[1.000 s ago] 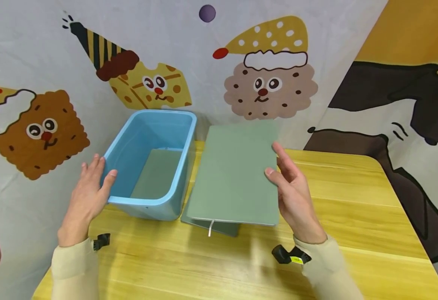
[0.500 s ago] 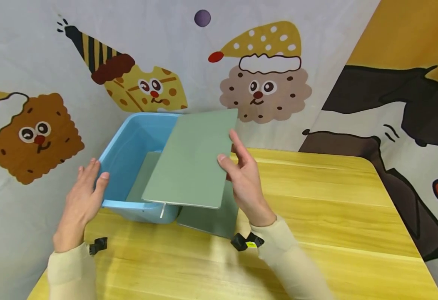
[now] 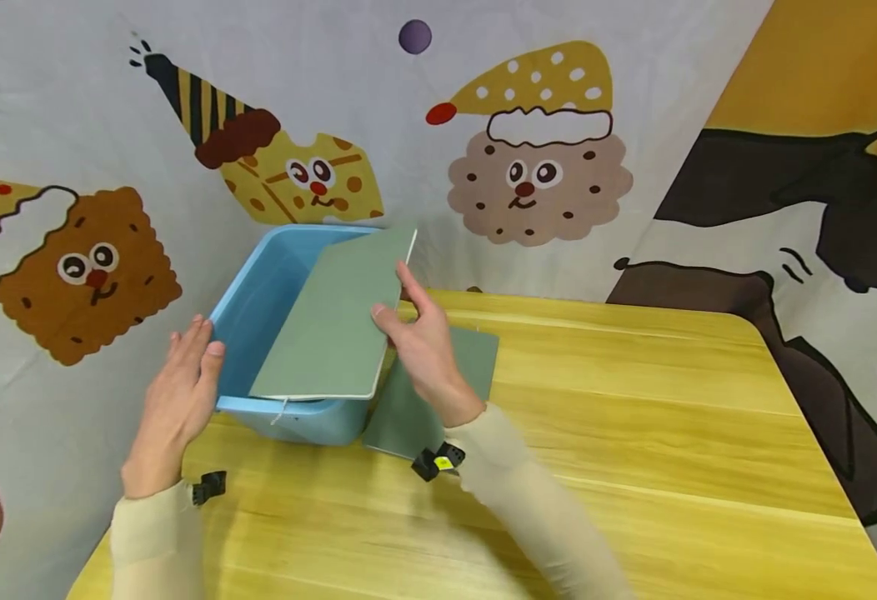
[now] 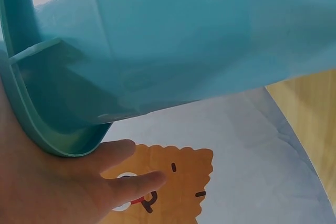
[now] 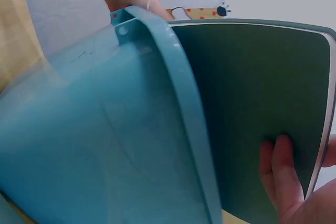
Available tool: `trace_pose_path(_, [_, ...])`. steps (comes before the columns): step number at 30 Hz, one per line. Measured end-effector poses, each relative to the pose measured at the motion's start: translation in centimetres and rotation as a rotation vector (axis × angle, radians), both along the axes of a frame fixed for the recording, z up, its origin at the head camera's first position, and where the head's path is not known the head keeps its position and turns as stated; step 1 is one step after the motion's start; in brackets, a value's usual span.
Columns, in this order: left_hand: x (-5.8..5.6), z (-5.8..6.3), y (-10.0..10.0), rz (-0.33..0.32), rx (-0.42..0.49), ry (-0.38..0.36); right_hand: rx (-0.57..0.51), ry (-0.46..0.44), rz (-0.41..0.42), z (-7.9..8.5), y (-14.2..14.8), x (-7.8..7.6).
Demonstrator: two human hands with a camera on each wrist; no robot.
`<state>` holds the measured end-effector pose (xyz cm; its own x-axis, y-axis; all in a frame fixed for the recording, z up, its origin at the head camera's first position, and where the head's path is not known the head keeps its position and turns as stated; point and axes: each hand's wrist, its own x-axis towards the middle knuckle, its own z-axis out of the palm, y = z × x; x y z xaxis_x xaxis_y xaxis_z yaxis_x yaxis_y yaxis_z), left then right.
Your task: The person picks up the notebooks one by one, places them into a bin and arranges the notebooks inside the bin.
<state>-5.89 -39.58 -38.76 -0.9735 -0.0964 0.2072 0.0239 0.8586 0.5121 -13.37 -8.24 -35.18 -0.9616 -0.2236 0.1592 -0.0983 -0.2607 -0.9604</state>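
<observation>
My right hand [image 3: 429,354] pinches a green notebook [image 3: 333,321] by its right edge, thumb on the upper cover and fingers [image 5: 283,166] flat beneath it. Tilted down to the left, the notebook overlaps the opening of a light blue plastic bin [image 3: 247,287], its white ribbon marker [image 3: 279,412] hanging at the near rim. My left hand [image 3: 179,400] rests against the bin's left side with its fingers [image 4: 134,184] extended along the outside. Flat on the table, right of the bin, lies a second green notebook [image 3: 476,362], partly hidden under my right hand and wrist.
The yellow wooden table [image 3: 671,433] stretches to the right and in front. Behind it hangs a white cloth [image 3: 401,100] printed with cartoon biscuits and cheese. Each wrist wears a small black camera [image 3: 209,487]. The held notebook covers most of the bin's inside.
My right hand has carried the notebook left from above the table to over the bin, tilting it. The second notebook is now more exposed. My left hand has stayed at the bin's side.
</observation>
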Motion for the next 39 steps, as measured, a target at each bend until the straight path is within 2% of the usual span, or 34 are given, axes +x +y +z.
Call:
trace_pose_path(9, [0.0, -0.1, 0.0, -0.011, 0.029, 0.024, 0.113, -0.013, -0.002, -0.3, -2.8, -0.8])
trace_pose_path(15, [-0.1, 0.0, 0.0, -0.013, 0.028, 0.019, 0.344, 0.105, 0.002, -0.3, -3.7, -1.4])
trace_pose_path(18, [0.0, 0.1, 0.2, -0.013, 0.031, 0.015, 0.45, 0.159, 0.046, -0.3, -3.9, -1.8])
trace_pose_path(20, [0.0, 0.1, 0.3, -0.01, 0.029, 0.013, 0.527, 0.172, 0.102, -0.1, -3.8, -2.0])
trace_pose_path(25, [0.0, 0.2, 0.2, -0.008, 0.02, 0.019, 0.712, 0.276, 0.239, 0.9, -3.4, -1.8])
trace_pose_path(28, [-0.1, 0.1, 0.3, -0.011, 0.016, 0.029, 0.743, 0.317, 0.252, 1.4, -2.8, -1.1])
trace_pose_path(33, [-0.1, 0.1, 0.3, -0.002, 0.021, 0.031, 0.681, 0.324, 0.246, 1.6, -1.1, 0.0])
trace_pose_path(35, [-0.1, 0.0, 0.3, 0.001, 0.029, 0.026, 0.665, 0.331, 0.229, 1.5, -0.1, 0.3])
trace_pose_path(39, [0.0, -0.1, 0.4, 0.01, 0.038, 0.023, 0.72, 0.358, 0.192, 0.6, 2.2, 0.8])
